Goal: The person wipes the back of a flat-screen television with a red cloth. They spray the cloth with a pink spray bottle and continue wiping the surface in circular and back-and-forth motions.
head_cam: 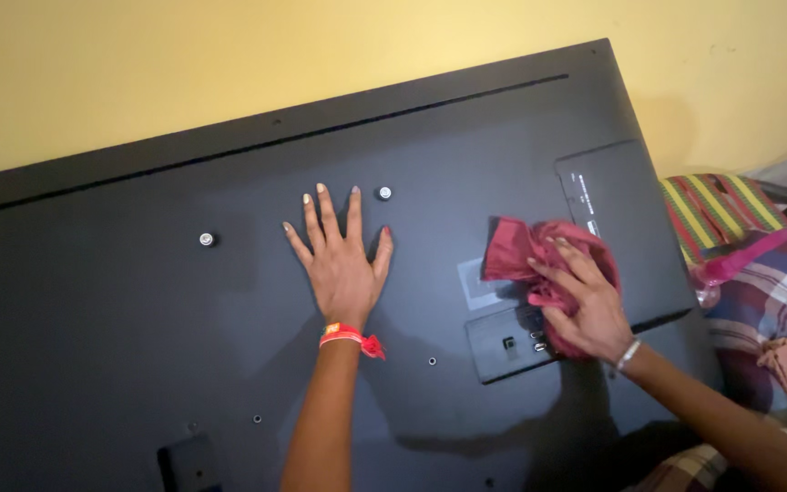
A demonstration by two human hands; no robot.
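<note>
Pressing flat, my left hand (343, 264) lies with fingers spread on black back panel of television (120, 319), holding nothing. Right hand (585, 305) grips crumpled red cloth (526, 251), fingers closed over it, cloth touching panel near connector recess (507, 344). Two silver mounting screws (383, 193) sit above left hand. Panel leans toward yellow wall (138, 64). Striped and checked fabrics (740, 228) lie at right edge.

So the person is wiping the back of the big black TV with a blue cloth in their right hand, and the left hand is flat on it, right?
Nearly. The cloth is dark red, not blue, as the head view shows. The rest holds: the right hand presses it on the back of the black TV, and the left hand lies flat on it.
</note>
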